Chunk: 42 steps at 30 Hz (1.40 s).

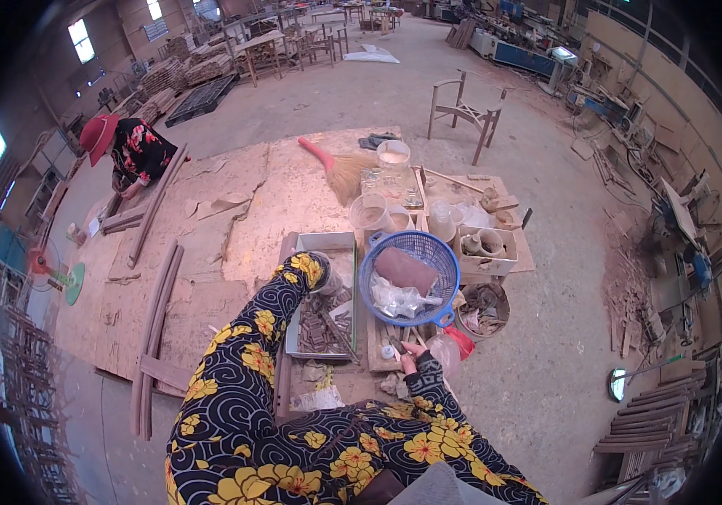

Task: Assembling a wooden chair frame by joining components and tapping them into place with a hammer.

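My left arm, in a dark sleeve with yellow flowers, reaches forward over a shallow white box [352, 252]. My left hand [328, 283] is at the box's far part, above short brown wooden pieces [320, 324]; its fingers are mostly hidden. My right hand [412, 357] is low over a small wooden tray [378, 360], just below a blue plastic basket [453, 278]. Its fingers are closed around something small and dark that I cannot make out. A small white bottle [388, 351] is beside these fingers. In the basket lie a folded brown sheet [404, 269] and clear plastic bags [401, 300].
A straw broom [348, 175], plastic tubs [369, 212] and an open box [489, 263] stand beyond the basket. Long wooden bars [159, 320] lie left. At far left a person [138, 151] in a red hat handles wood. A wooden chair frame [466, 114] stands ahead.
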Available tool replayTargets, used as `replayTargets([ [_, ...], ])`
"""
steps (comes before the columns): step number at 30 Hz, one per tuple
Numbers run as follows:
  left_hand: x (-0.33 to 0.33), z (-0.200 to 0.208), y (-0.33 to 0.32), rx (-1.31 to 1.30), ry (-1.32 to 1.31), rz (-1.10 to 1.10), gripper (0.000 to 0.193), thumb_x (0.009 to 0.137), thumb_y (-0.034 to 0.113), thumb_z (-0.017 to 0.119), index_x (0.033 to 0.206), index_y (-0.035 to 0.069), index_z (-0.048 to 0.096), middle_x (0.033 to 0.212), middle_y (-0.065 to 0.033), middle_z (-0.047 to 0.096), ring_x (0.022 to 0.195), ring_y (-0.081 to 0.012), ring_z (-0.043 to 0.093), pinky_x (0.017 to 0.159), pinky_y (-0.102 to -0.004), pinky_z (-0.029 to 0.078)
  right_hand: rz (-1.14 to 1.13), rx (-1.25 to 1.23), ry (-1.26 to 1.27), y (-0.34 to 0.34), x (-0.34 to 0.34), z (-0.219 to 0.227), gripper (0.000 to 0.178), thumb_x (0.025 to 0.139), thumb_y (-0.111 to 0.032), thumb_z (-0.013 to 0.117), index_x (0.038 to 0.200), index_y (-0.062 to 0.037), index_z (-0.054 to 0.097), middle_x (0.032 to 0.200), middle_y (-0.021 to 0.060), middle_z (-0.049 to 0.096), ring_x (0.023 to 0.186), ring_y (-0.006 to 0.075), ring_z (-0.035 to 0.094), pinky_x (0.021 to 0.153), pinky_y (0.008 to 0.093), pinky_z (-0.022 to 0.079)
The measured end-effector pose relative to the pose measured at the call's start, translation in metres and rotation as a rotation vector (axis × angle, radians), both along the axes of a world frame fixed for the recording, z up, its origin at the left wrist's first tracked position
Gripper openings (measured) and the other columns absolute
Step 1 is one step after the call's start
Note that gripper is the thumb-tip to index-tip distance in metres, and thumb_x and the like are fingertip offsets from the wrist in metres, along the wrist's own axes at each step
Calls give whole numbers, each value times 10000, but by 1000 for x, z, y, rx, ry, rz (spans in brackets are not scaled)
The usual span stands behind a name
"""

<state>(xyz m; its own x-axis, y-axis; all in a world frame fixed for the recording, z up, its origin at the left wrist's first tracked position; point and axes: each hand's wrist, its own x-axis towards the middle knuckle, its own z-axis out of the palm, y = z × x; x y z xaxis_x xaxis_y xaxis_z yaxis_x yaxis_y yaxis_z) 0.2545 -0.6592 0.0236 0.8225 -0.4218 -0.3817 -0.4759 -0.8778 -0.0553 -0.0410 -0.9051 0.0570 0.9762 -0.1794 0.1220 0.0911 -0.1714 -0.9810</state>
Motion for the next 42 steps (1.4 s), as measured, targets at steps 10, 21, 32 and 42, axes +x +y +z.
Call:
replayTargets([
  [10, 12, 36, -32, 21, 61, 147, 541, 733, 428, 470, 1143, 75, 470, 1165, -128, 470, 1080, -209, 453, 908, -295, 343, 33, 30, 132, 14, -6, -20, 264, 799, -98, 495, 1054, -29, 494, 734, 27, 519, 617, 75, 465, 586, 219, 398],
  [21, 1, 14, -25, -623, -87, 111, 238, 719, 249, 571, 853, 53, 546, 785, -138, 585, 770, -257, 569, 716, -320, 437, 125, -49, 137, 25, -2, -9, 263, 801, -107, 488, 1056, -42, 491, 708, 11, 502, 623, 79, 457, 593, 220, 393],
  [32, 5, -4, -29, -1177, -153, 365, 195, 747, 158, 554, 903, 42, 538, 797, -105, 584, 773, -208, 561, 685, -305, 445, 158, -79, 97, 38, 1, -11, 255, 819, -89, 468, 1070, -40, 469, 692, -6, 479, 579, 56, 430, 550, 203, 384],
  [42, 10, 0, 0, -1669, 40, 429, 281, 764, 114, 559, 1037, 49, 546, 888, -45, 589, 820, -128, 525, 748, -251, 413, 195, -99, 119, 48, 1, 11, 253, 821, -89, 469, 1068, -41, 494, 713, 8, 503, 590, 61, 456, 562, 197, 395],
])
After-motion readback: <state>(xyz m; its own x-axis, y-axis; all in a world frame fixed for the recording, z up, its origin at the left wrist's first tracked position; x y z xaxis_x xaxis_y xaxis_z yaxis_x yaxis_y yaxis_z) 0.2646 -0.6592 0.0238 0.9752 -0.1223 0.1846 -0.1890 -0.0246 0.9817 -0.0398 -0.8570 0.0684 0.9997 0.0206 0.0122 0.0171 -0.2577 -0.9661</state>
